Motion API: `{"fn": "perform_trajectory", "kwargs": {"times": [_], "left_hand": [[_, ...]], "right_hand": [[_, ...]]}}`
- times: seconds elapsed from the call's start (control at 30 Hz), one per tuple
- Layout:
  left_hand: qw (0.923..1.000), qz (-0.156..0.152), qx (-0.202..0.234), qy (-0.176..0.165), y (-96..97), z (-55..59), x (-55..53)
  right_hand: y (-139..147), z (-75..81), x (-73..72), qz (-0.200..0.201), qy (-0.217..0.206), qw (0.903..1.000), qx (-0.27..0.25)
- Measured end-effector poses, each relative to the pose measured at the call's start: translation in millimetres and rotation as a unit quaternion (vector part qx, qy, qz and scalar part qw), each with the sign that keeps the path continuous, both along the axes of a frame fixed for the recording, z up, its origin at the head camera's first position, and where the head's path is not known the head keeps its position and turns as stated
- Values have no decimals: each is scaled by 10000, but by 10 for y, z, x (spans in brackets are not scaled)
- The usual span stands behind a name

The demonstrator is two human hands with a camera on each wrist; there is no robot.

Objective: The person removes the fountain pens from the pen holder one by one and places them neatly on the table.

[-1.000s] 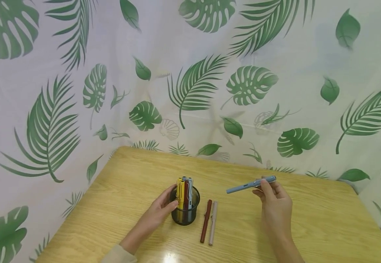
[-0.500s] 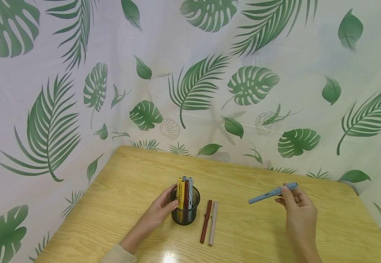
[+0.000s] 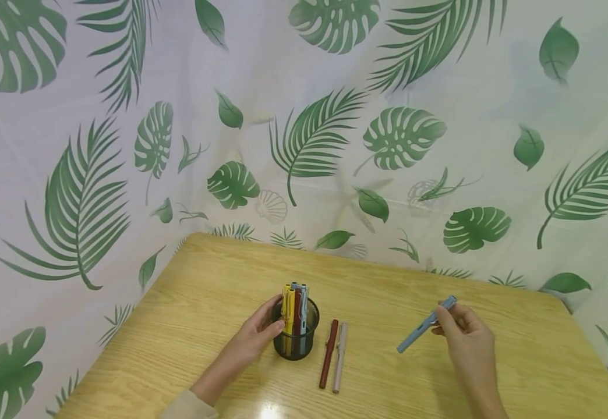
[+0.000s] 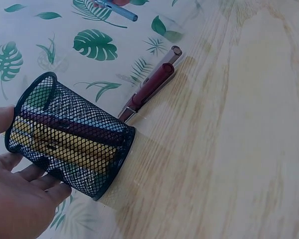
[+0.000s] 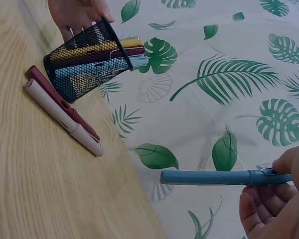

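Observation:
My left hand (image 3: 255, 331) holds the side of a black mesh pen cup (image 3: 294, 347), thumb at the rim and fingers round the far side. Yellow, dark red and light blue pens (image 3: 290, 308) stand upright in the cup. Over the right part of the table, my right hand (image 3: 467, 340) pinches a blue pen (image 3: 423, 326) near its clip end, its other end slanting down to the left. In the right wrist view this blue pen (image 5: 209, 178) lies level between thumb and fingers. A dark red pen (image 3: 328, 354) and a pale pink pen (image 3: 340, 357) lie side by side right of the cup.
The wooden table (image 3: 220, 267) reaches back to a white curtain (image 3: 325, 215) printed with green leaves, which also hangs along the left side. Both loose pens lie between the cup and my right hand.
My right hand has carried the blue pen right and down, then slightly back left, and the pen now tilts more steeply. My left hand, the cup and the loose pens have stayed put.

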State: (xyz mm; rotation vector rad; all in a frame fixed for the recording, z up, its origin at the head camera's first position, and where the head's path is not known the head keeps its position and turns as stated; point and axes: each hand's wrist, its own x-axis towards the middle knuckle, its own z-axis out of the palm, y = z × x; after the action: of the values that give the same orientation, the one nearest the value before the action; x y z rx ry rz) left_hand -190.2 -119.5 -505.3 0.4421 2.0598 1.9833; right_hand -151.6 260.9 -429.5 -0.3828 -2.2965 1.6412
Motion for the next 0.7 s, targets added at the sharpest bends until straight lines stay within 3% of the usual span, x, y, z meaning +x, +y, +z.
{"fn": "perform_trajectory", "kwargs": {"times": [0.13,0.7], "left_hand": [[10000,-2,38,-33,2,-3,-2],[9999,50,-44,-91,10,10,6]], "right_hand": [[-37,-36,-13,301,-253,9992,86],[-233,-229,-108,976,-588,9935,-45]]}}
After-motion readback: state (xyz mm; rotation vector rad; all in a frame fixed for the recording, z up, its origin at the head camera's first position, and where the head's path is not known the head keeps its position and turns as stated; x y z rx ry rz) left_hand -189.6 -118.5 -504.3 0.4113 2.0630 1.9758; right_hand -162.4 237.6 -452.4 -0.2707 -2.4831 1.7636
